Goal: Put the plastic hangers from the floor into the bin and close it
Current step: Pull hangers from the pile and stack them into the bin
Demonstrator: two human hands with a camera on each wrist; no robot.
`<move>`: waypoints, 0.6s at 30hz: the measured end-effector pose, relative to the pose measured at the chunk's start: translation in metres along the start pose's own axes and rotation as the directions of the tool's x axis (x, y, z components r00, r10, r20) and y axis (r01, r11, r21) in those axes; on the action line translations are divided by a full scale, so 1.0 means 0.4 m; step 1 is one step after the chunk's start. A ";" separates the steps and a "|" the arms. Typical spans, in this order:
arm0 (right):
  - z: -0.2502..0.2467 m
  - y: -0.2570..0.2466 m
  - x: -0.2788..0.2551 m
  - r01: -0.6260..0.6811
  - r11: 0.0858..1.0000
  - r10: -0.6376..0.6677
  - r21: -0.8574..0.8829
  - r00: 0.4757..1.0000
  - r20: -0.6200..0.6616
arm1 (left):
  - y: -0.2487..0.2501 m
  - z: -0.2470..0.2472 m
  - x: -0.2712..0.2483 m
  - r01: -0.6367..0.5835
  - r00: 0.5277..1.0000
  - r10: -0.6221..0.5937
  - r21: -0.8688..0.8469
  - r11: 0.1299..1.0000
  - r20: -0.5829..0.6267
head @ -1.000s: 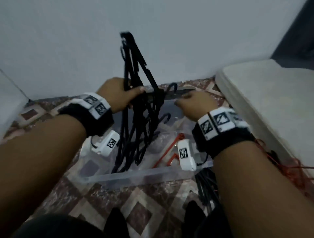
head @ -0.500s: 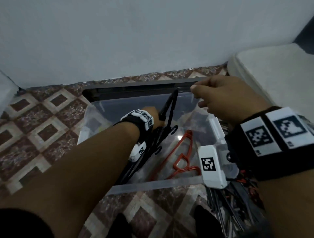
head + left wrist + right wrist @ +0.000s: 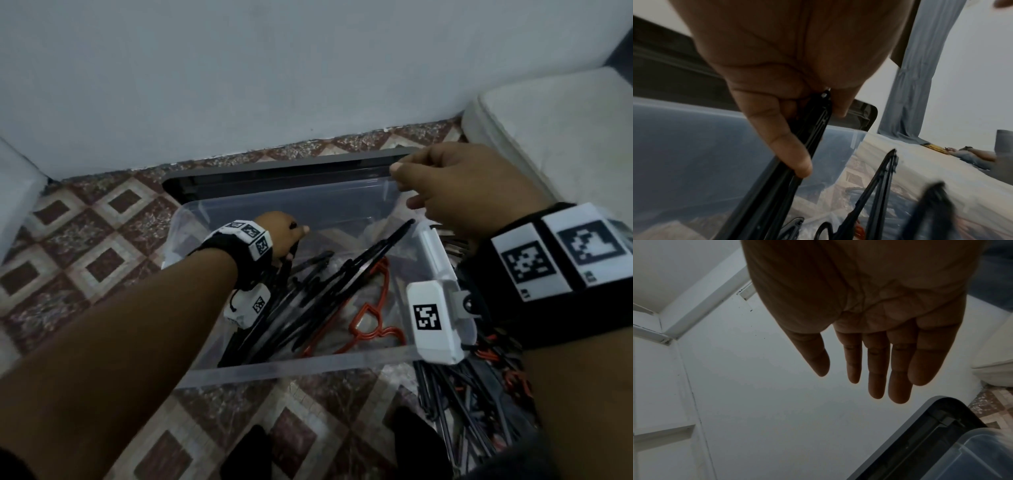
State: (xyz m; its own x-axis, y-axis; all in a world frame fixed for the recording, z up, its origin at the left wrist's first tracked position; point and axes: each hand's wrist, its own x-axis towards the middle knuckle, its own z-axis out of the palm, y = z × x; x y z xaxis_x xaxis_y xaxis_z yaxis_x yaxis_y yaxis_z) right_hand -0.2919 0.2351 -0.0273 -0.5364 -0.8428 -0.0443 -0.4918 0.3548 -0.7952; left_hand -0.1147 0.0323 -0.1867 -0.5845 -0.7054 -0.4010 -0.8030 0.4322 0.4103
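Note:
A clear plastic bin (image 3: 291,371) stands open on the tiled floor, its dark grey lid (image 3: 274,171) lying behind it by the wall. My left hand (image 3: 284,236) is down inside the bin and grips a bundle of black hangers (image 3: 325,291) that leans across the bin. The left wrist view shows the fingers (image 3: 789,151) curled round the black hangers (image 3: 781,186). A red hanger (image 3: 370,322) lies on the bin's bottom. My right hand (image 3: 455,192) hovers over the far right corner, its fingers (image 3: 875,382) straight and holding nothing.
A pile of black and red hangers (image 3: 479,394) lies on the floor right of the bin, under my right forearm. A white cushion (image 3: 565,137) borders the right side, the pale wall (image 3: 308,68) is close behind the lid, and my feet (image 3: 421,445) are near the bin's front.
My left hand has brought the upright black bundle down into the bin, where it now leans lower. My right hand let go of it and rose over the far right corner.

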 end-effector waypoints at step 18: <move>-0.032 0.025 -0.006 0.006 1.000 -0.006 -0.010 0.999 0.043 | 0.079 -0.140 -0.281 -0.142 0.930 0.192 0.174 0.974 -0.314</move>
State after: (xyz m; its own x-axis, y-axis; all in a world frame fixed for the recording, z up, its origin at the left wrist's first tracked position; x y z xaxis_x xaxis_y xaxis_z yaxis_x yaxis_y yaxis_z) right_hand -0.3043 0.2458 -0.0274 -0.5036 -0.8615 -0.0654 -0.5020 0.3534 -0.7893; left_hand -0.0679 0.0938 -0.0829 -0.6612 -0.7493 -0.0373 -0.7195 0.6192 0.3145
